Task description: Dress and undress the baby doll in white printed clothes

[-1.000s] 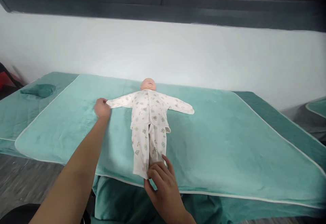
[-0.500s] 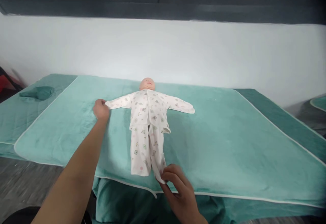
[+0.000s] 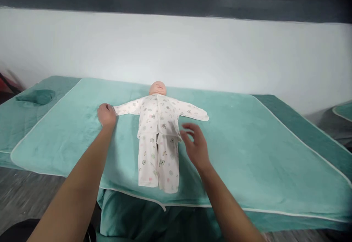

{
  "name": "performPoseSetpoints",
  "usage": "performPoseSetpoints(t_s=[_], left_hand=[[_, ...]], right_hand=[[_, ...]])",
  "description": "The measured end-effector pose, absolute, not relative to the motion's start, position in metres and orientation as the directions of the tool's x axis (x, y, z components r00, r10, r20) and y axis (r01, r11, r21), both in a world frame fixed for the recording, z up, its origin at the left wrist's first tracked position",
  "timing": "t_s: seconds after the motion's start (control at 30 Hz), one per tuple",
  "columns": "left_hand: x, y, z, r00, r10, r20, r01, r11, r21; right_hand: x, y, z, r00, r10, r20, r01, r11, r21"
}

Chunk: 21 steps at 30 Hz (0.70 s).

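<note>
A baby doll (image 3: 157,87) lies on its back, dressed in a white printed shirt (image 3: 158,115) and matching trousers (image 3: 148,161). Both sleeves stretch out sideways and the legs point toward me. At the end of the left-hand sleeve (image 3: 128,107), my left hand (image 3: 106,114) is closed on the cuff, its fingertips partly hidden. My right hand (image 3: 194,143) hovers beside the shirt's hem on the right, thumb and fingers apart and slightly curled, holding nothing. The trouser legs lie flat side by side.
The doll rests on a light green mat (image 3: 247,161) with white piping, spread over a darker green bed cover (image 3: 291,115). A small green pillow (image 3: 38,97) lies at the left. Behind stands a white wall (image 3: 176,51) under a dark window frame.
My right hand has let go of the right trouser cuff and moved up beside the shirt hem. That trouser leg now lies flatter and straighter. My left hand stays at the sleeve end.
</note>
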State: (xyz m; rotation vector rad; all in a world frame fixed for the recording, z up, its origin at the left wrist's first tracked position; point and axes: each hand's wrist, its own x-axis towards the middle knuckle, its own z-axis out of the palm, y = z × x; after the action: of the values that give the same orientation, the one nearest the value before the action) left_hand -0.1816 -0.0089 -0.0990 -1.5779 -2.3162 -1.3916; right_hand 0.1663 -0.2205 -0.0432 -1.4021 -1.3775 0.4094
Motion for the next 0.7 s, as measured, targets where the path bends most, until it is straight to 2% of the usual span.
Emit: performPoseSetpoints(t_s=[0.07, 0.13, 0.27, 0.37, 0.53, 0.6, 0.7], left_hand=[[-0.181, -0.009, -0.098, -0.474, 0.750, 0.460, 0.768, 0.097, 0.633], [-0.180, -0.009, -0.098, -0.447, 0.766, 0.462, 0.795, 0.102, 0.599], [-0.179, -0.009, -0.099, -0.445, 0.773, 0.452, 0.807, 0.128, 0.576], [-0.179, -0.010, -0.097, -0.455, 0.763, 0.460, 0.800, 0.124, 0.586], [-0.167, -0.032, -0.087, -0.376, 0.717, 0.587, 0.856, 0.025, 0.517], [-0.153, -0.050, -0.085, -0.284, 0.803, 0.525, 0.849, -0.044, 0.527], [-0.128, -0.081, -0.084, 0.014, 0.945, 0.328, 0.808, -0.204, 0.553]], right_hand=[[0.163, -0.174, -0.053, 0.340, 0.835, 0.432, 0.422, 0.275, -0.864], [0.159, -0.138, -0.068, 0.358, 0.825, 0.438, 0.419, 0.277, -0.865], [0.158, -0.117, -0.094, 0.411, 0.843, 0.347, 0.432, 0.155, -0.889], [0.162, -0.126, -0.094, 0.414, 0.836, 0.361, 0.514, 0.112, -0.851], [0.164, -0.138, -0.079, 0.320, 0.891, 0.323, 0.685, 0.018, -0.728], [0.164, -0.140, -0.078, 0.326, 0.881, 0.343, 0.731, -0.005, -0.682], [0.164, -0.141, -0.078, 0.324, 0.874, 0.362, 0.771, -0.022, -0.636]])
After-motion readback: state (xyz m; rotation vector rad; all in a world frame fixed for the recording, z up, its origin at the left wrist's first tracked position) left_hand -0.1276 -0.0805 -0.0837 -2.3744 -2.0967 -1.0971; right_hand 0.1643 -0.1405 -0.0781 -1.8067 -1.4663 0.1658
